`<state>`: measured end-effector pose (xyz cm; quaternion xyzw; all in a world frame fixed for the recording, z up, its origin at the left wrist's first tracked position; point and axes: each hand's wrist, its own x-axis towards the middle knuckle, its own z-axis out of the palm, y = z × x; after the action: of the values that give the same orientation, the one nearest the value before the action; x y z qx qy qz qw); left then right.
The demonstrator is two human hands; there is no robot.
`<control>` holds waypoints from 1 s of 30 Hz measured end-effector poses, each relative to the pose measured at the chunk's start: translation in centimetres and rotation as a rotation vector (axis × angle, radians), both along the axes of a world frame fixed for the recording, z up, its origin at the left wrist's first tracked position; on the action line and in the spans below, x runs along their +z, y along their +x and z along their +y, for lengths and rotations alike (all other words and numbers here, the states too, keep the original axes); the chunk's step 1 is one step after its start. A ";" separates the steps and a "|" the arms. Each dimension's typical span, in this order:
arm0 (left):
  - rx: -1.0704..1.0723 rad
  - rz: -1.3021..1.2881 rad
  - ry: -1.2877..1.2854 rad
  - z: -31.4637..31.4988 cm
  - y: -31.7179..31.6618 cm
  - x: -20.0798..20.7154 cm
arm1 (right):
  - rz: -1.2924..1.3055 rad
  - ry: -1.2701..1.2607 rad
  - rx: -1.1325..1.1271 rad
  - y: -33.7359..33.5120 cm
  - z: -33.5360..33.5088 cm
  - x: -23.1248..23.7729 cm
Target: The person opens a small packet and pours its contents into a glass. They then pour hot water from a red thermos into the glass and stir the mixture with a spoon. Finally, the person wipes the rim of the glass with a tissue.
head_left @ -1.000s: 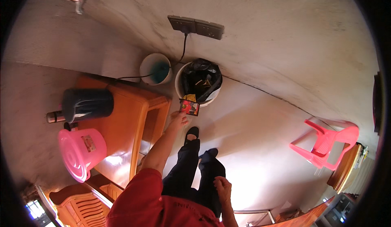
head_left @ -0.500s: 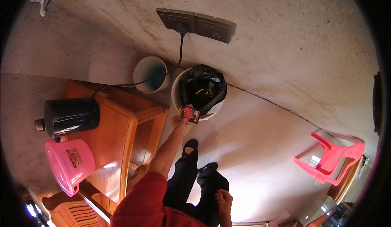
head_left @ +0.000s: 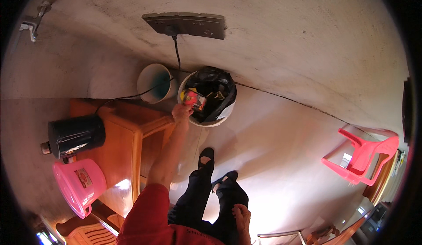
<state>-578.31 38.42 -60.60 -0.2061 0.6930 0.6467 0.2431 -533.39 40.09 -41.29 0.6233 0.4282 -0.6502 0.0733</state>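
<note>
My left hand (head_left: 182, 112) is closed on a small red and yellow packet (head_left: 195, 100), gripping it by its near edge. The packet is over the near left part of a white bin (head_left: 206, 124) lined with a black plastic bag (head_left: 224, 106). Yellowish scraps (head_left: 217, 95) lie inside the bag. Low by my right thigh hangs my right hand (head_left: 241, 216), its fingers loosely bent and nothing visible in them.
Left of the bin stands a white bucket (head_left: 145, 83) with a blue-green inside. A wooden cabinet (head_left: 116, 148) carries a dark kettle-like vessel (head_left: 77, 135) and a pink lidded tub (head_left: 83, 183). A black cord (head_left: 177, 54) runs from the wall socket (head_left: 193, 24). A pink plastic stool (head_left: 362, 157) is at right.
My left hand has carried the packet from the bin's near rim farther in over the bag's opening. The view has shifted slightly. My right hand stays by my thigh.
</note>
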 end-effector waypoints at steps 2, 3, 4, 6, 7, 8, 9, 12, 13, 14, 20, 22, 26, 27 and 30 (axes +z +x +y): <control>-0.149 -0.074 0.030 1.8 0.5 1.2 | -0.029 0.008 0.012 0.3 -0.2 -0.6; -0.306 0.031 -0.081 1.8 0.7 0.4 | -0.039 0.011 0.028 0.5 -0.1 -0.8; -0.467 0.132 -0.191 1.7 1.3 -1.1 | -0.037 0.014 0.022 0.8 -0.2 -1.0; -0.864 0.310 -0.489 1.6 2.2 -2.5 | -0.037 0.022 0.004 1.2 -0.2 -1.5; -1.100 0.387 -0.678 1.5 2.6 -2.5 | -0.045 0.026 0.010 1.3 -0.1 -1.7; -1.332 0.463 -0.870 1.6 2.9 -2.6 | -0.053 0.030 0.017 1.5 0.0 -1.6; -1.572 0.409 -1.079 2.6 3.2 -0.3 | -0.062 0.033 0.022 1.5 0.1 -1.8; -1.773 0.512 -1.426 0.9 3.2 -0.7 | -0.025 -0.015 -0.080 1.1 0.7 -0.8; -1.792 0.647 -1.684 -0.3 2.9 -1.8 | -0.036 -0.024 -0.071 1.0 0.9 -0.5; -1.788 0.611 -1.669 -1.3 2.7 -2.7 | -0.046 -0.032 -0.060 0.9 1.1 -0.1; -1.742 0.489 -1.462 -0.2 3.2 3.5 | -0.017 -0.013 -0.039 2.4 0.6 -0.4; -1.653 0.648 -1.477 -1.2 4.2 4.4 | 0.001 -0.020 -0.050 3.0 0.1 0.0; -1.328 1.139 -1.558 -4.8 9.0 2.0 | 0.023 -0.036 -0.142 4.7 -1.4 2.4; -1.358 1.053 -1.470 -4.7 10.6 2.2 | 0.019 -0.021 -0.179 5.3 -2.1 3.0; -1.506 0.687 -1.103 -3.9 15.9 5.4 | 0.007 0.108 -0.117 7.7 -3.8 5.0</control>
<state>-562.43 34.55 -55.15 0.4019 0.8796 -0.0644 0.2463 -525.64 36.34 -36.32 0.6479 0.4256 -0.6317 -0.0001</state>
